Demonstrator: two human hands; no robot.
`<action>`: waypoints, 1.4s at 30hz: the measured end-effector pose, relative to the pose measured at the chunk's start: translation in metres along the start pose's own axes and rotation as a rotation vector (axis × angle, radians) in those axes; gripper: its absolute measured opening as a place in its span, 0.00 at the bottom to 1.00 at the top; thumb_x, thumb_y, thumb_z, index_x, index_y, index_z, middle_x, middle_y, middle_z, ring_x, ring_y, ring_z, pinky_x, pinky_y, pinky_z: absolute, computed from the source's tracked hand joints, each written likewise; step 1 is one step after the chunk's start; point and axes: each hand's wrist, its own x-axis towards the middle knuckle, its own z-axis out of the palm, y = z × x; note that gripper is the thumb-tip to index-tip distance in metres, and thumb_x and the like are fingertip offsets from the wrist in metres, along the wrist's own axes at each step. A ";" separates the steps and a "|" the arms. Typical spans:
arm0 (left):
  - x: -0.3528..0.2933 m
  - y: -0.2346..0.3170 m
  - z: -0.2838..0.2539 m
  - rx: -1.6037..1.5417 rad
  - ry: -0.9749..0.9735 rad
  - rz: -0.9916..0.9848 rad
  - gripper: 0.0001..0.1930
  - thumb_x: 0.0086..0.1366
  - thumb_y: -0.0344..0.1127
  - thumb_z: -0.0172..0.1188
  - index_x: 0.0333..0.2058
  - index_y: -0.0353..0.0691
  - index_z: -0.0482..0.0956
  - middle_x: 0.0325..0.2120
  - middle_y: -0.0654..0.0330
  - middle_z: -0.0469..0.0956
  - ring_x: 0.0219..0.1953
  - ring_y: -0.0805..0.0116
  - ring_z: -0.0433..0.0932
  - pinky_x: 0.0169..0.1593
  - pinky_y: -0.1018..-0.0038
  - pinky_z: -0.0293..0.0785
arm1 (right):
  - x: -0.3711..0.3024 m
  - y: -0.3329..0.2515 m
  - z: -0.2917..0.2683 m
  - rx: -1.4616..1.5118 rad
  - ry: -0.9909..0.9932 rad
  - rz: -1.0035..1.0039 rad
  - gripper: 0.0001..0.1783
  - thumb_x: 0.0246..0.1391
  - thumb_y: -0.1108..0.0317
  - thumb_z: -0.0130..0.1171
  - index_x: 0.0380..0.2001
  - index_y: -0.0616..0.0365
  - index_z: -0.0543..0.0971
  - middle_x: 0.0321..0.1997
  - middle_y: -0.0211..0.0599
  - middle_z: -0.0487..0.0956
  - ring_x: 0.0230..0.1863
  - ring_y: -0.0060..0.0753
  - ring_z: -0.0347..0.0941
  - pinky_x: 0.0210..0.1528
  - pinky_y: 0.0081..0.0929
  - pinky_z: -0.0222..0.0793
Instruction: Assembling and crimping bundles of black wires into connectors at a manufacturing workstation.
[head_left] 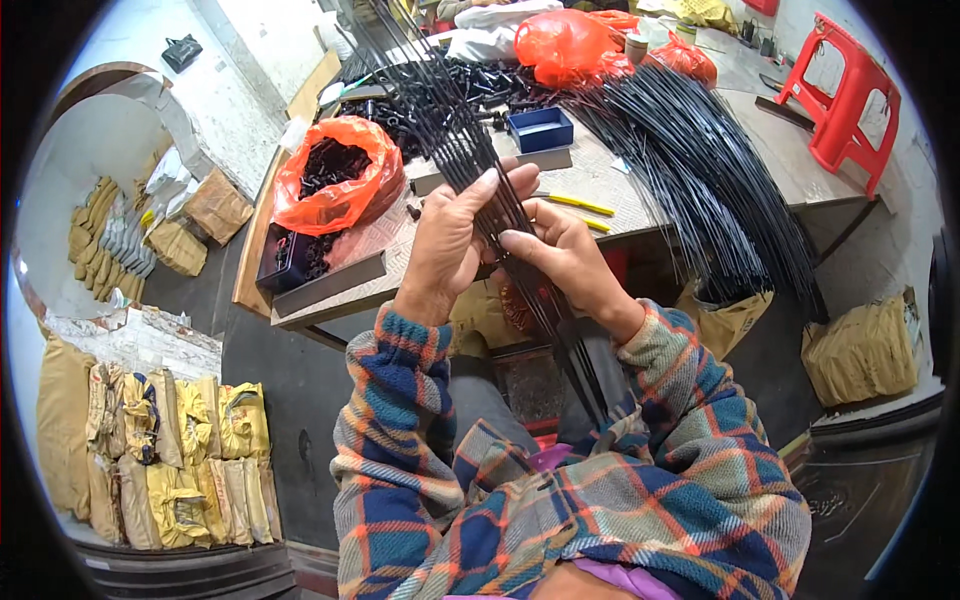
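At the near edge of the table (pixel 640 205), a person in a plaid shirt sits with both hands raised over the lap. The table is the largest thing here, a worn board crowded with stock. Across its right half lies a broad sheaf of long black rods (pixel 700 170), fanned so the ends hang over the edge, probably to keep them within reach. On the floor to the left stand rows of tan sacks (pixel 170 460), packed upright against each other; more sacks (pixel 862 350) sit on the right. A red stool (pixel 845 100) stands beyond the table's far corner.

On the table's left, an orange bag (pixel 340 175) lies open, full of small black parts, its mouth turned toward the person. A dark tray (pixel 290 258) just beside it holds more of them. A blue box (pixel 540 128) sits further back, near a loose heap of the same parts.

The bundle (pixel 480 160) in hand is a thin set of black rods running from the lap up and away over the table. The left hand (pixel 450 245) is wrapped around it from the left, fingers curled over the rods, gripping them together. The right hand (pixel 565 255) meets it from the other side, its fingers closed on the same rods just below, seemingly to keep them aligned. Two yellow sticks (pixel 580 205), thin as pencils, lie on the table just beyond the right hand.
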 end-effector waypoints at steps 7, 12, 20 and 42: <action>0.000 -0.002 -0.005 -0.036 -0.150 0.010 0.17 0.64 0.29 0.43 0.51 0.29 0.63 0.50 0.51 0.68 0.51 0.64 0.69 0.53 0.69 0.66 | 0.009 -0.004 -0.009 0.008 0.073 -0.035 0.10 0.56 0.70 0.51 0.39 0.63 0.73 0.28 0.25 0.75 0.25 0.13 0.71 0.26 0.10 0.68; 0.004 -0.006 -0.004 -0.102 -0.148 0.024 0.21 0.67 0.34 0.39 0.55 0.27 0.55 0.52 0.45 0.65 0.51 0.58 0.68 0.55 0.65 0.64 | 0.009 0.005 -0.011 -0.175 0.052 -0.066 0.12 0.55 0.69 0.51 0.40 0.64 0.72 0.28 0.26 0.75 0.27 0.11 0.69 0.29 0.09 0.66; 0.004 -0.006 -0.002 -0.097 -0.159 0.010 0.20 0.67 0.36 0.40 0.53 0.29 0.59 0.51 0.48 0.67 0.50 0.61 0.70 0.53 0.68 0.67 | 0.013 0.000 -0.012 -0.237 0.138 -0.119 0.09 0.53 0.71 0.53 0.34 0.67 0.74 0.22 0.25 0.74 0.23 0.10 0.67 0.23 0.10 0.63; 0.015 -0.009 0.003 -0.113 0.180 0.218 0.12 0.60 0.26 0.52 0.42 0.28 0.70 0.37 0.48 0.76 0.39 0.60 0.77 0.43 0.69 0.76 | 0.051 -0.029 -0.039 -0.486 0.297 -0.308 0.11 0.48 0.65 0.57 0.19 0.60 0.75 0.18 0.22 0.71 0.21 0.11 0.61 0.22 0.14 0.56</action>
